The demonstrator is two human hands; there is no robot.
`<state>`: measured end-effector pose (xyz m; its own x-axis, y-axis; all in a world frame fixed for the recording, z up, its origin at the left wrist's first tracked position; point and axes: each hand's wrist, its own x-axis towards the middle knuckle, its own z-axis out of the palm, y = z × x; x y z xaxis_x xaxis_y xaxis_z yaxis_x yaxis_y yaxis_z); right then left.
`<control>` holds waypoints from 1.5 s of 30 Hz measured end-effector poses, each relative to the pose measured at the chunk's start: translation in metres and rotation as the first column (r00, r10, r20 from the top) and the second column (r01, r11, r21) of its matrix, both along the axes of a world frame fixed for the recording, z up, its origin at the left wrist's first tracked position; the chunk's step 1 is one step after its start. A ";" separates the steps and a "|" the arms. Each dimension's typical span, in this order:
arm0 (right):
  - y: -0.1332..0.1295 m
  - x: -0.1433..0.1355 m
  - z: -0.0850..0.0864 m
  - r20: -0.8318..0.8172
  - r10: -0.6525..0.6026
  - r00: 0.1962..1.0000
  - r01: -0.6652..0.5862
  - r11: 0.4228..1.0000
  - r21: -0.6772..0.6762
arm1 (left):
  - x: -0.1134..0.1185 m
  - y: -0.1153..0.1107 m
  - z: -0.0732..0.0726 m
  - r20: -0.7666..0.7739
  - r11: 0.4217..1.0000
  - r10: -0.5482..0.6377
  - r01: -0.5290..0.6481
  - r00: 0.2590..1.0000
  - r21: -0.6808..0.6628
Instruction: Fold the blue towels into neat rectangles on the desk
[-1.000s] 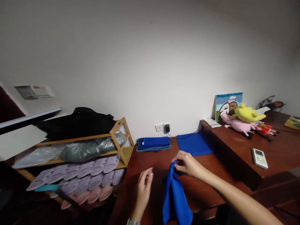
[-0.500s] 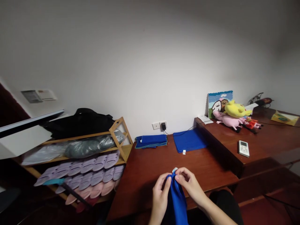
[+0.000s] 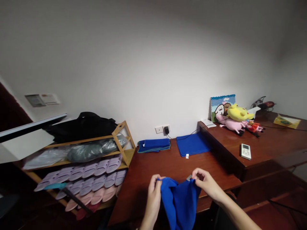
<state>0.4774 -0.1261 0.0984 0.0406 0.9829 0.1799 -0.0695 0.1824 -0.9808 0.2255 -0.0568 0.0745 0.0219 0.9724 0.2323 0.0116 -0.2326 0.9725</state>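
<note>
Between my two hands hangs a blue cloth (image 3: 184,201), its upper edge sagging in the middle and its lower part running out of the picture. My left hand (image 3: 154,195) pinches one upper corner. On the other side my right hand (image 3: 206,183) pinches the opposite end, beside a small pale tag on the cloth's edge. Further back on the brown table (image 3: 146,169) lie a folded blue cloth with a green edge (image 3: 154,145) and a flat blue cloth (image 3: 193,144) with a white tag.
Left of the table stands a wooden rack (image 3: 127,156) with rows of slippers (image 3: 100,166) and a black bag (image 3: 81,127) on top. On the raised desk at right are plush toys (image 3: 236,119) and a white remote control (image 3: 246,151). A black plug (image 3: 166,129) sits in the wall socket.
My hands have moved apart, the left one leftward and the right one rightward. The blue cloth, bunched before, is now spread wider between them.
</note>
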 end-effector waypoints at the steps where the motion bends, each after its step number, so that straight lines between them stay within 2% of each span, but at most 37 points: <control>1: -0.001 0.005 0.003 0.014 0.010 1.000 -0.010 1.000 0.008 | -0.005 0.002 0.007 0.000 1.000 -0.006 0.006 1.000 -0.014; 4: -0.002 0.008 0.010 0.022 -0.002 1.000 0.002 1.000 0.024 | -0.008 0.000 0.028 -0.064 0.998 -0.057 0.057 0.996 0.004; 6: -0.003 -0.002 0.012 0.022 -0.016 1.000 0.016 1.000 0.019 | 0.002 -0.011 0.039 -0.156 0.986 -0.155 0.162 0.976 0.029; 9: -0.005 -0.026 0.011 -0.026 -0.004 1.000 0.005 0.999 0.042 | 0.025 -0.031 0.044 -0.261 0.930 -0.357 0.368 0.897 -0.009; 11: -0.009 -0.039 0.010 -0.077 0.004 0.997 0.002 0.997 0.078 | 0.035 -0.040 0.043 -0.265 0.894 -0.437 0.449 0.860 -0.017; 14: -0.015 -0.045 0.008 -0.083 0.011 0.996 -0.006 0.998 0.065 | 0.034 -0.041 0.043 -0.254 0.869 -0.483 0.494 0.838 -0.022; 18: -0.017 -0.036 0.008 -0.095 0.058 0.994 -0.059 0.998 -0.008 | 0.016 -0.035 0.050 -0.349 0.854 -0.493 0.520 0.797 -0.019; 20: -0.012 -0.032 0.012 -0.093 0.015 0.996 -0.014 1.000 0.008 | 0.009 -0.033 0.057 -0.411 0.852 -0.484 0.523 0.773 -0.019; 22: -0.006 -0.032 0.021 -0.014 -0.002 1.000 0.003 0.997 0.074 | 0.005 -0.034 0.066 -0.483 0.834 -0.495 0.550 0.722 -0.034; 23: -0.003 -0.033 0.026 0.044 0.042 0.998 -0.047 0.994 0.102 | 0.004 -0.036 0.070 -0.520 0.822 -0.501 0.568 0.692 -0.037; 25: 0.002 -0.036 0.036 0.138 0.213 0.967 -0.229 0.967 0.110 | 0.001 -0.039 0.078 -0.572 0.810 -0.487 0.586 0.660 -0.013; 27: 0.004 -0.042 0.041 0.148 0.353 0.924 -0.368 0.926 0.088 | -0.003 -0.043 0.083 -0.581 0.818 -0.432 0.571 0.689 0.068; 28: 0.003 -0.046 0.041 0.128 0.381 0.916 -0.393 0.916 0.086 | -0.004 -0.045 0.083 -0.571 0.824 -0.396 0.552 0.719 0.124; 30: 0.002 -0.056 0.037 0.067 0.377 0.924 -0.382 0.919 0.096 | -0.004 -0.047 0.079 -0.538 0.828 -0.315 0.503 0.782 0.246; 33: -0.002 -0.074 0.026 -0.056 0.299 0.953 -0.292 0.951 0.098 | 0.004 -0.047 0.061 -0.471 0.812 -0.168 0.392 0.866 0.433; 36: -0.005 -0.088 0.014 -0.155 0.194 0.969 -0.183 0.980 0.081 | 0.019 -0.048 0.037 -0.349 0.774 0.135 0.121 0.927 0.621; 38: -0.006 -0.093 0.006 -0.194 0.141 0.971 -0.134 0.990 0.045 | 0.026 -0.049 0.022 -0.241 0.691 0.402 -0.120 0.883 0.713; 39: -0.007 -0.095 0.001 -0.210 0.111 0.971 -0.108 0.994 0.026 | 0.029 -0.051 0.016 -0.188 0.639 0.501 -0.215 0.845 0.739; 40: -0.007 -0.095 -0.003 -0.221 0.082 0.972 -0.081 0.997 0.012 | 0.032 -0.053 0.012 -0.147 0.605 0.551 -0.272 0.821 0.748; 41: -0.007 -0.095 -0.008 -0.226 0.054 0.973 -0.053 0.999 0.009 | 0.033 -0.056 0.008 -0.125 0.605 0.547 -0.288 0.828 0.742; 42: -0.007 -0.095 -0.012 -0.226 0.028 0.974 -0.025 1.000 0.016 | 0.035 -0.059 0.006 -0.122 0.637 0.499 -0.268 0.858 0.723; 45: -0.007 -0.094 -0.020 -0.214 -0.019 0.977 0.033 0.998 0.062 | 0.037 -0.069 0.007 -0.179 0.785 0.262 -0.101 0.948 0.612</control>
<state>0.3835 -0.1330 0.0789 0.1103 0.9676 0.2272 -0.2696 0.2491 -0.9302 0.2624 -0.1253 0.0813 -0.0074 0.6381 0.7699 0.3272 -0.7260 0.6048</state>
